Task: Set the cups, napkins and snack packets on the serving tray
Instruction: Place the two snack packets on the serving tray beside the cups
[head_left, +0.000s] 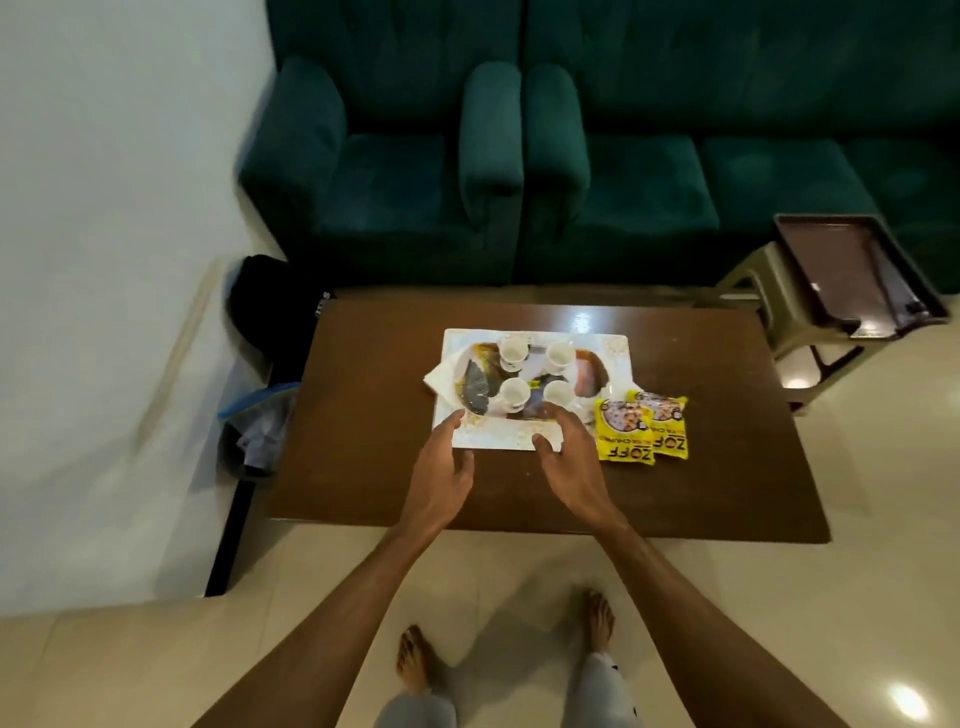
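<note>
Both hands hover loosely spread at the near rim of the serving tray (498, 441), neither closed round anything. In the head view, the left hand (441, 457) has its fingers stretched to the tray's near left corner. The right hand (571, 452) rests its thumb by the rim and arches its fingers over the tray; whether they touch the cup (558, 391) just beyond them I cannot tell.

Three more cups (514, 392) (511, 351) (560, 356) stand upright further beyond the hands. The napkins (441, 375) lie beyond the left hand's fingertips and overhang the tray's left edge. Two yellow snack packets (623, 431) (667, 426) lie just outside the right hand on the brown table (727, 441), at the tray's near right corner, apparently not properly on it.

The packets look like the unfinished part. Reaching for them, the right hand could clip the cup just beyond its fingers; such light cups would likely topple. If the tray were lifted now, the packets would stay behind, and the overhanging napkins could slide off the left side.
</note>
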